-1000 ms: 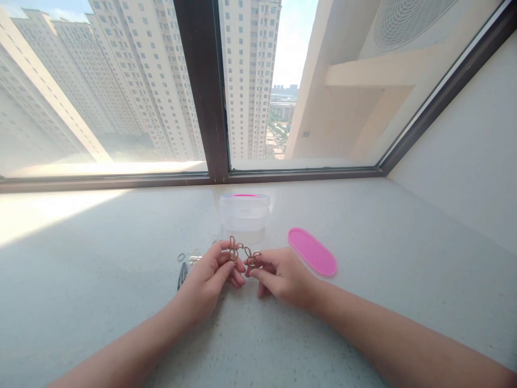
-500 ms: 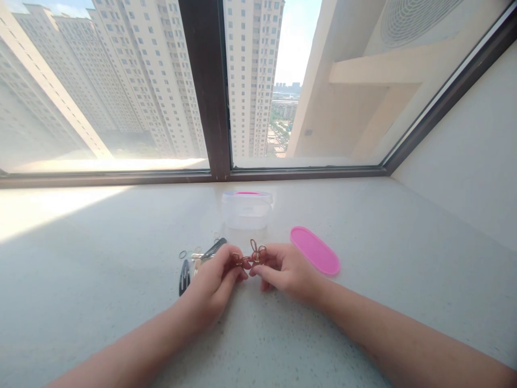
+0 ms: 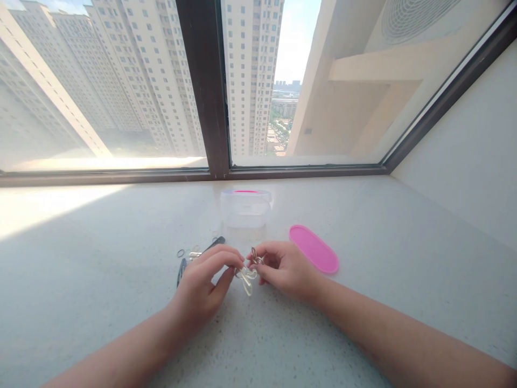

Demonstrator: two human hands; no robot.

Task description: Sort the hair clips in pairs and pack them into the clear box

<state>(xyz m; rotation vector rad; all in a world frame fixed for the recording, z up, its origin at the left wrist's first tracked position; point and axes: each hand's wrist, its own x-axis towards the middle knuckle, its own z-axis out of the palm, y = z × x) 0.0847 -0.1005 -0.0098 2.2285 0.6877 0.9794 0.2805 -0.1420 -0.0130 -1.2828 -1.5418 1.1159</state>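
A shiny, looped metal hair clip (image 3: 247,279) spans the gap between my two hands, just above the sill. My left hand (image 3: 210,275) pinches its left side between thumb and fingers. The fingers of my right hand (image 3: 283,267) are closed on its right side, where small wire loops stick up. The fingers cover part of the clip, so its full shape is hidden. Beyond my left hand lie a black snap hair clip (image 3: 214,243), a second black snap clip (image 3: 181,269) partly covered by that hand, a pale metal clip (image 3: 194,255) and a dark little ring (image 3: 180,253).
A clear plastic box (image 3: 245,211) with a touch of pink at its top stands beyond my hands. A pink oval lid (image 3: 315,250) lies flat to the right. The pale speckled sill (image 3: 258,345) meets a dark window frame (image 3: 216,175) at the back.
The looped clip has turned in my fingers; its left part now points down towards me and looks pale instead of brown. My left hand has rolled over, covering more of the clips behind it.
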